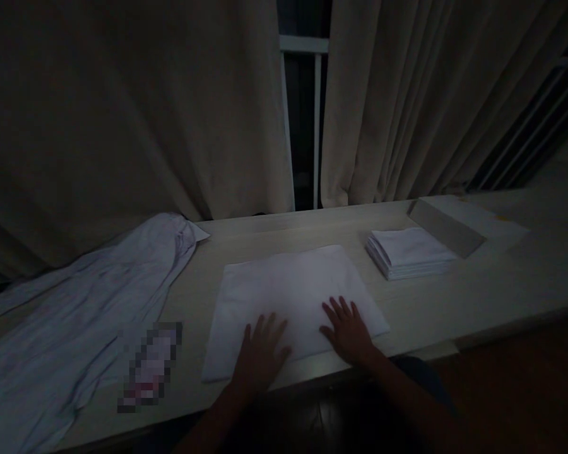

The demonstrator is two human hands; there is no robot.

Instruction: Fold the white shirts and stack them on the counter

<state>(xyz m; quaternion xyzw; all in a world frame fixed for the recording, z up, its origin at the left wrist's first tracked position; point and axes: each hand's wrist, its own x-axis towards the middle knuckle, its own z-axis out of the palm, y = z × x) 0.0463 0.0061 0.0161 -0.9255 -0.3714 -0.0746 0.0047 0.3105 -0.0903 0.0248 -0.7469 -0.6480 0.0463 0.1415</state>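
A white cloth (288, 284), laid out as a flat, roughly rectangular sheet, covers the middle of the table near its front edge. My left hand (261, 353) rests on its near left part with the fingers spread, slightly blurred. On the near right part lies my right hand (346, 328), palm down and fingers apart. Neither hand grasps anything. To the right of the cloth sits a neat stack of folded white cloths (413, 252). A long heap of loose, wrinkled white fabric (99, 296) stretches over the left side of the table.
The pale table (312, 224) runs along beige curtains (236, 113), with a dark barred window gap between them. A pixelated object (152, 366) lies front left. Behind the stack is a grey flat-sided item (449, 224) beside pale sheets (497, 221). The room is dim.
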